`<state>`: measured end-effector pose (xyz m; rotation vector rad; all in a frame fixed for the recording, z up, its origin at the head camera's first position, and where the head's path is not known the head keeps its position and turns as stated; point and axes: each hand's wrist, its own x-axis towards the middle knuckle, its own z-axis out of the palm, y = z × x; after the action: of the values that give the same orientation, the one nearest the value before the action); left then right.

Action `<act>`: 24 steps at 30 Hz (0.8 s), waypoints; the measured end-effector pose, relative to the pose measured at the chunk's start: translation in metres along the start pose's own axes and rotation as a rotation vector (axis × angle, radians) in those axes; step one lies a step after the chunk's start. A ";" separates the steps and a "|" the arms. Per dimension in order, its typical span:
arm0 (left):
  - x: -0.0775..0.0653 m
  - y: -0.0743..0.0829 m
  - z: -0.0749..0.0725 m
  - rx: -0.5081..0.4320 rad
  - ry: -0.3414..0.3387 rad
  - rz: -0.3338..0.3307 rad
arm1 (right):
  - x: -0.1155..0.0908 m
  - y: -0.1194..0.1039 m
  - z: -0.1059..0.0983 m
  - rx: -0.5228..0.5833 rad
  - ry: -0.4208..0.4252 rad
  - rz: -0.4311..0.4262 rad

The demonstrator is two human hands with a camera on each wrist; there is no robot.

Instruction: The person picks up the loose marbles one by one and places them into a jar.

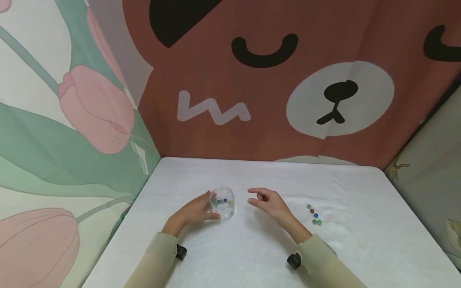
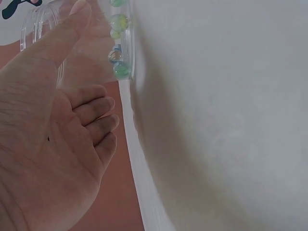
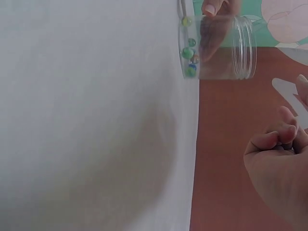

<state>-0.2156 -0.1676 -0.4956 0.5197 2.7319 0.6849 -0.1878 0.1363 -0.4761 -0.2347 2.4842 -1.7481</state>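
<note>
A clear plastic jar [image 1: 227, 212] stands upright on the white table with several glass marbles [image 3: 188, 53] on its bottom. My left hand [image 1: 194, 210] holds the jar from its left side, thumb in front and fingers behind; the left wrist view shows the thumb [image 2: 72, 26] against the clear wall. To the right of the jar and apart from it, my right hand [image 1: 270, 204] hovers above the table. Its index finger and thumb stretch toward the jar with a gap between them, and the other fingers curl in. No held thing shows there, though the palm is partly hidden.
Several loose marbles [image 1: 315, 215], green, blue and reddish, lie in a short row on the table [image 1: 230, 256] to the right of my right forearm. A brown cloth with a bear face [image 1: 266, 136] hangs behind the table; a flowered cloth [image 1: 97, 168] hangs on the left.
</note>
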 end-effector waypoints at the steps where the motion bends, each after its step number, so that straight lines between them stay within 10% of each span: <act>1: -0.001 0.000 -0.001 -0.006 -0.002 -0.001 | -0.002 0.000 -0.002 -0.005 0.002 0.010; 24: 0.000 -0.002 0.002 -0.014 -0.002 -0.017 | -0.041 0.024 -0.064 -0.063 0.042 0.025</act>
<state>-0.2158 -0.1684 -0.4978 0.4932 2.7239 0.6986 -0.1595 0.2110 -0.4775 -0.1726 2.5623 -1.6842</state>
